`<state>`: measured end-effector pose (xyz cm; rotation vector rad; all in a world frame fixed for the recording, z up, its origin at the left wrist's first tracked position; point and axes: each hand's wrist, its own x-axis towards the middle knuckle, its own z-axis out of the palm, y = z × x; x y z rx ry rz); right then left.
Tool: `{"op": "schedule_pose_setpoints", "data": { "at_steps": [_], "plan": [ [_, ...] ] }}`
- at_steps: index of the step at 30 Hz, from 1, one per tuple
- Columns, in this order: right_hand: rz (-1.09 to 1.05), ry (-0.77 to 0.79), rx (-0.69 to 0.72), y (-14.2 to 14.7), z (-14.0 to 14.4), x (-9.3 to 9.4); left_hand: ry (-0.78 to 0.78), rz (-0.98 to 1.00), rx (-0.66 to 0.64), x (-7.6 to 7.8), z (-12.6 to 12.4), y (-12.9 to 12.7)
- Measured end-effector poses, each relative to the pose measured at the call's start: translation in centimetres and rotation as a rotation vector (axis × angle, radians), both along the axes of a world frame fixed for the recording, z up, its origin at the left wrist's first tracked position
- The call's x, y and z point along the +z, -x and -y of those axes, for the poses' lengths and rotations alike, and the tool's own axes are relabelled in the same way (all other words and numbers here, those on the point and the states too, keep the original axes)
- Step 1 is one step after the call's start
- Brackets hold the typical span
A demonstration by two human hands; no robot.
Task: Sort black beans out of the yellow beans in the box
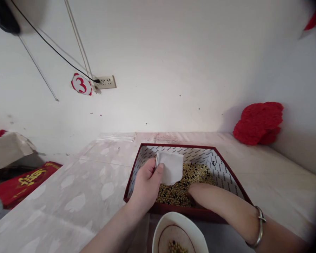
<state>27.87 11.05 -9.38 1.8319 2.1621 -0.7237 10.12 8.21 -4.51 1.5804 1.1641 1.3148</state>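
1. Now, left hand pinches a small white folded paper square btw thumb & fingers, holding it up over the box, above the beans.
2. Right hand is dug down into the beans, palm down; fingers buried, so can't tell if spread or curled. Silver metal bangle sits on that wrist.
3. Shallow dark-red cardboard box w/ white printed lining rests on the tabletop, a pale marbled surface w/ whitish blotches. Box sits just in front of the person.
4. Heap of mixed yellow & dark beans lies in the box's near half, piled round the right hand; far corners show bare lining.
5. White round ceramic bowl w/ brownish inside ring stands at the near edge, touching or just beside the box's front wall; a few of the same beans lie in its bottom.
6. Red fluffy bundle leans vs. the wall, far right, well apart from the box.
7. Wall socket w/ black cable plugged in, and a round red-&-white "3" tag just beside it.
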Motion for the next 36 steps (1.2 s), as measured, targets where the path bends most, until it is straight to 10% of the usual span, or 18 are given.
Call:
{"op": "schedule_pose_setpoints", "data": {
  "at_steps": [25, 36],
  "plan": [
    [-0.53, -0.566, 0.032, 0.1, 5.3, 6.8, -0.01, -0.217, -0.069, 0.9, 0.5, -0.2],
    [-0.615, -0.679, -0.03, 0.9, 5.3, 5.0, -0.148, -0.329, -0.225, 1.6, 1.1, -0.4]
  ]
}}
